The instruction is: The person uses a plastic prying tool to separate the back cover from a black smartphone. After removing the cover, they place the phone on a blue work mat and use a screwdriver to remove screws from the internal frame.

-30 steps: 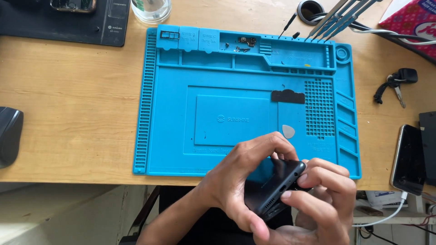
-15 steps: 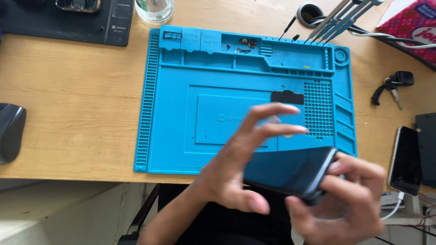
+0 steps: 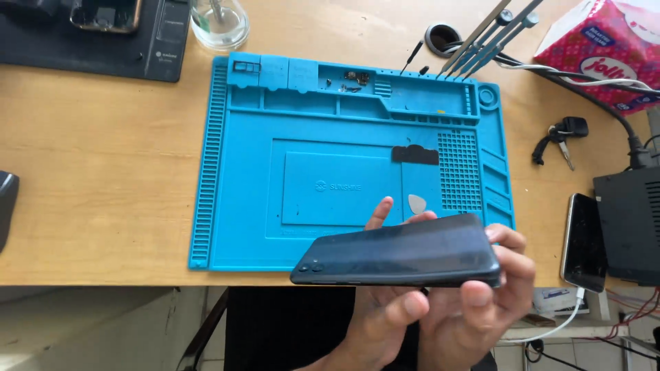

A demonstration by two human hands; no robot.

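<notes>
Both the left hand (image 3: 385,309) and right hand (image 3: 481,302) pinched the dark phone (image 3: 402,253), seemingly stiff, slick and fragile, by its long edges.

Wooden bench (image 3: 96,151) with a blue repair mat (image 3: 344,137) dead centre, black pad (image 3: 82,34) at 11 o'clock, keys (image 3: 560,137) at 3, probably a mouse (image 3: 5,206) at 9.

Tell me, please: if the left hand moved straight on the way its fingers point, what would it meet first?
The left hand points away from the person, under the dark phone. Probably it would first meet the small white pick on the blue mat, though depth is unclear.
</notes>
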